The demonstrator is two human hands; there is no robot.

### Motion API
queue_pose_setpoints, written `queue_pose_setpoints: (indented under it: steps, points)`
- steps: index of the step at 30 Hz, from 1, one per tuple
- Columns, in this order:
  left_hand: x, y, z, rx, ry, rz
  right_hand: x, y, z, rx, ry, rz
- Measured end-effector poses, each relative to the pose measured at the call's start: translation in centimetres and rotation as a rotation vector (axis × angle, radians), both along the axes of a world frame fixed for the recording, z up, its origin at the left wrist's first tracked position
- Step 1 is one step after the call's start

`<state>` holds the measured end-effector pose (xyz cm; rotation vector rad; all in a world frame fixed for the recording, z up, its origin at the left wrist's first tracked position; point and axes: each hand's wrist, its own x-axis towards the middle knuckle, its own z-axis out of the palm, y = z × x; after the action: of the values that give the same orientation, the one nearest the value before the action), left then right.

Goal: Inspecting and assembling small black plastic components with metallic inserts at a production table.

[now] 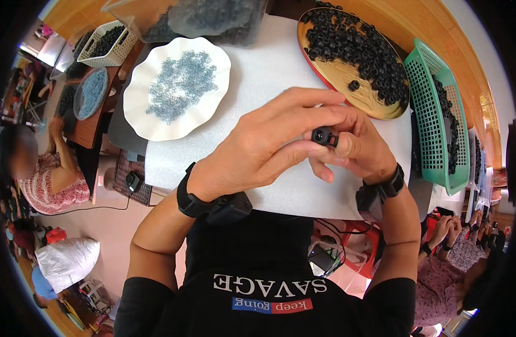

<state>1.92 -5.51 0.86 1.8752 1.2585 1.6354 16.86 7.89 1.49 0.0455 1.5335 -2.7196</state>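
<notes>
While pinched between the fingers point(296, 151) of the left hand point(252, 143) and the right hand point(370, 146), appears as a small glossy black piece point(322, 136), raised above the white-covered worktop point(252, 73). Presents a rounded head facing the viewpoint, with a dark circular face and a pale glint near its centre. Narrows rightward into a slimmer black end, bearing a small reddish patch of unclear nature. Is partly hidden at that end by the right thumb point(344, 144); meets the left thumb at the lower left.

Includes, beyond the left hand, a scalloped white plate point(137, 106) bearing loosely heaped, pale blue-grey coils point(182, 84). Shows, beyond the right hand, an oval gold tray point(339, 78) crowded with black parts point(348, 39), many ring-like, and with one lying slightly apart from the mass. Features, farther right, a green perforated basket point(426, 118) holding more black parts. Adds, behind the plate, a translucent bin point(131, 19) with dark contents.
</notes>
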Motion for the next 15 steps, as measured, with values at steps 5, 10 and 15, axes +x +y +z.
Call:
queue_pose_setpoints:
  steps: [5,10,15]
  points:
    - [-0.5,0.3,-0.3,0.111,0.187,0.033,0.3,-0.5,0.1,0.099,-0.003,-0.042]
    - [-1.0,0.6,0.0,0.176,0.332,0.029,0.3,-1.4,1.0,0.119,-0.037,-0.110]
    - [-1.1,0.9,0.3,0.009,0.197,0.029,-0.3,-0.7,1.2,0.119,-0.092,-0.152]
